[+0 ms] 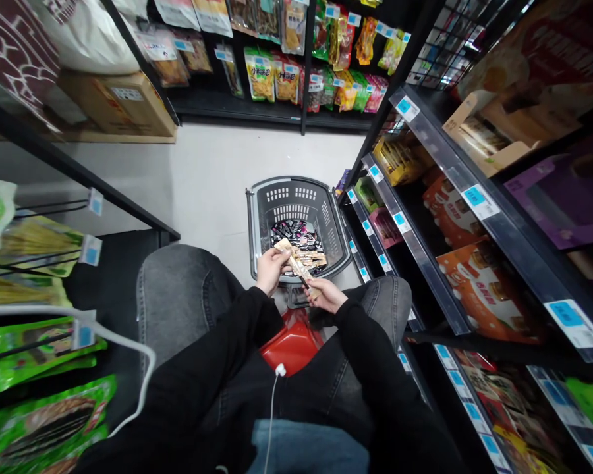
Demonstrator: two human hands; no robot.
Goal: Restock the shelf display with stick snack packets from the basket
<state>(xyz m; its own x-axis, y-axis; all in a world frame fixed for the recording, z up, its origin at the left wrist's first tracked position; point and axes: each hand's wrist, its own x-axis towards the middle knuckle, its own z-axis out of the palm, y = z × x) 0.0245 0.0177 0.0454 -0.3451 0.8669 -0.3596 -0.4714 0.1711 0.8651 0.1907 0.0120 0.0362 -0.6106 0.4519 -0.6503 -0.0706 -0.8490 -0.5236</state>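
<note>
One slim packet (299, 265): left hand (269, 268) and right hand (329, 295) pinch opposite ends, fingers nearly closed. I judge it light, slippery; I'd hold its ends.

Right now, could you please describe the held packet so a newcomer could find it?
Find the grey basket on the floor. Over its near side, the left hand and right hand hold a slim tan packet, the only one held above the pile.

Yellow snack bag (260, 76), back shelf: large Chinese characters on front, last two read 锅巴. Orange-red bag (287, 80) directly beside it: 锅巴 likewise. Blue-and-white price tags (576, 322) along right-hand shelves: printed digits too blurred for certain reading.
</note>
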